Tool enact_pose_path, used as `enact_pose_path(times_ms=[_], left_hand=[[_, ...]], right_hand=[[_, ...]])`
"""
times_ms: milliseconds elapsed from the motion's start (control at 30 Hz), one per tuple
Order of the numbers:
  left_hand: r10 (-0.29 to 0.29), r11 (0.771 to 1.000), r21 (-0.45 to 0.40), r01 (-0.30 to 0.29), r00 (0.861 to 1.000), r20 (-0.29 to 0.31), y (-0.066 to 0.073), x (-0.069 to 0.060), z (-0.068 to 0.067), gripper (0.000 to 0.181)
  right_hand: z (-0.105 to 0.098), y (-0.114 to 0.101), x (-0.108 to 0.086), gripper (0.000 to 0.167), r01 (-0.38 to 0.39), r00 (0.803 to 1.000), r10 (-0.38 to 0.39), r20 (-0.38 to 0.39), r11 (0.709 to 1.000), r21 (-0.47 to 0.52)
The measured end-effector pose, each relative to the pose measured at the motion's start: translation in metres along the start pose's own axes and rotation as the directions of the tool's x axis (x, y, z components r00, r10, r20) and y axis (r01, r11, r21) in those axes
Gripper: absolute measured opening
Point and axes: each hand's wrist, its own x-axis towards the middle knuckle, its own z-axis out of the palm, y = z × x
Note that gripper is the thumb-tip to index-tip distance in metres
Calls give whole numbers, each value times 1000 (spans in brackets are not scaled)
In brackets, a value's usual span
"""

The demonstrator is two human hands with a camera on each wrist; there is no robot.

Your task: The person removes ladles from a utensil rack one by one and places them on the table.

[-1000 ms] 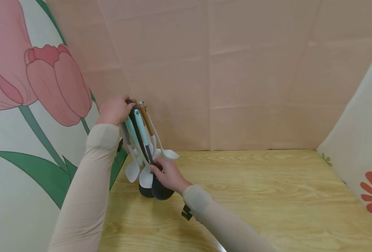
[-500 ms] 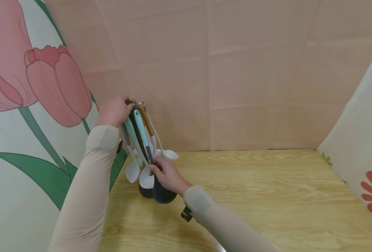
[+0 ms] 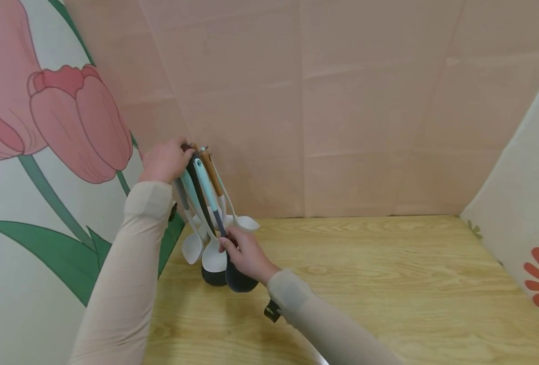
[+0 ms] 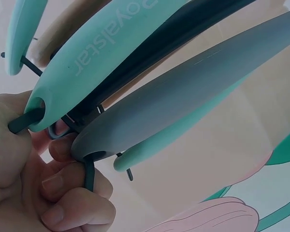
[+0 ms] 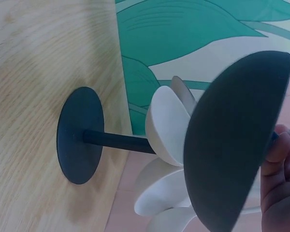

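Against the left wall stands a dark utensil stand (image 5: 118,140) hung with several kitchen utensils. My left hand (image 3: 163,160) grips its hooked top; in the left wrist view, curled fingers (image 4: 77,208) lie among the hooks, and the palm hides part of the top. A ladle (image 3: 241,278) has a dark bowl and a turquoise handle (image 4: 101,63), whose hole is still on a hook. My right hand (image 3: 248,255) pinches this ladle's neck just above the bowl. Behind it hang a white ladle (image 3: 214,257) and a white spoon (image 3: 191,248).
The stand's round dark base (image 5: 79,135) rests on the wood-grain table (image 3: 365,284). A tulip-printed wall sheet (image 3: 18,192) rises close on the left, a pinkish backdrop (image 3: 342,111) behind. Further white utensil heads (image 3: 247,223) hang toward the back.
My right hand and the dark ladle's bowl have shifted slightly to the right, away from the white ladle. The left hand has stayed on the stand's top.
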Motion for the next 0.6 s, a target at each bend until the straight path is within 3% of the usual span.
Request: enact_pose_path(times_ms=[600], left_hand=[[-13,1000,-3,13,1000,1,-3,2,3,34]], right_hand=[[5,4,-3,21,10,998,-10,-59,1000,6]])
